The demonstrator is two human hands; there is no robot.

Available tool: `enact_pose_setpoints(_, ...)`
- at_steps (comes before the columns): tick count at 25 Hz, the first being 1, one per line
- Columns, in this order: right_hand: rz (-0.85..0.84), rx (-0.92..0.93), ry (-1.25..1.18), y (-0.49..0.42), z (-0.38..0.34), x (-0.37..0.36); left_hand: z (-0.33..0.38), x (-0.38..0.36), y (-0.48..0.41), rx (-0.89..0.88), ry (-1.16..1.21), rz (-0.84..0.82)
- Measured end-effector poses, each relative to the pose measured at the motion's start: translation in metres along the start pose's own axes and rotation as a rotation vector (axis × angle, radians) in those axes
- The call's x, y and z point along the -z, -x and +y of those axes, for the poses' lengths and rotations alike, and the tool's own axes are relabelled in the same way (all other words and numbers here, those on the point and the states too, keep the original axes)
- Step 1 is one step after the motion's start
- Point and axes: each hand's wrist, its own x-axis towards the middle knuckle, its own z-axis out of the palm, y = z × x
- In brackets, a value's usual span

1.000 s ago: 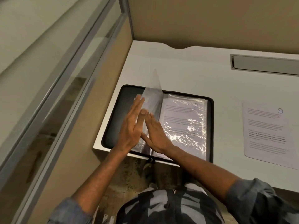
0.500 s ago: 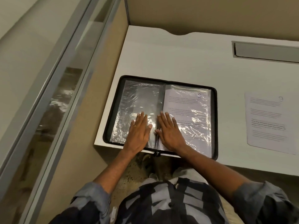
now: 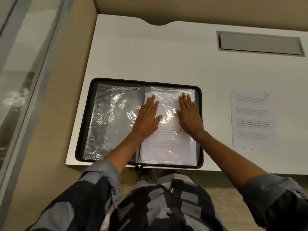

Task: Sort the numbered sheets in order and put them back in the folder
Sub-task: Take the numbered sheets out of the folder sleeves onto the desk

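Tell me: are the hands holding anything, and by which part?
Nothing is gripped. Left hand and right hand press flat on the right sleeve of the folder, left by the spine, right nearer the outer edge.

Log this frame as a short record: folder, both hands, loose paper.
folder: open flat on white desk
left sleeve: clear, looks empty
right sleeve: holds printed sheet
left hand: open, flat on right sleeve
right hand: open, flat on right sleeve
loose sheet: marked 9, on desk right of folder, not touching
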Motion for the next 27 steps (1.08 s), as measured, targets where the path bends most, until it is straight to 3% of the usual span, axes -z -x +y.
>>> enact_pose_setpoints(7,-0.003,0.106,-0.014,-0.036,0.033,0.004,-0.001,-0.008,-0.073,0.141,-0.117,-0.102)
enact_pose_setpoints(10,0.122,0.233,-0.110,-0.060,0.033,0.015,-0.008,-0.011,-0.071,0.112,-0.113,0.035)
enact_pose_setpoints(12,0.115,0.253,-0.186,-0.080,0.026,0.026,-0.013,-0.007,-0.069,0.115,-0.048,0.128)
enact_pose_setpoints(18,-0.178,0.302,-0.252,-0.140,0.005,0.042,-0.029,0.013,-0.088,0.156,0.092,0.038)
enact_pose_setpoints(23,-0.469,0.218,-0.195,-0.171,0.006,0.056,-0.037,0.033,-0.106,-0.053,-0.013,-0.047)
enact_pose_setpoints(27,-0.644,0.233,-0.058,-0.187,-0.002,0.062,-0.040,0.038,-0.112,-0.105,-0.012,-0.113)
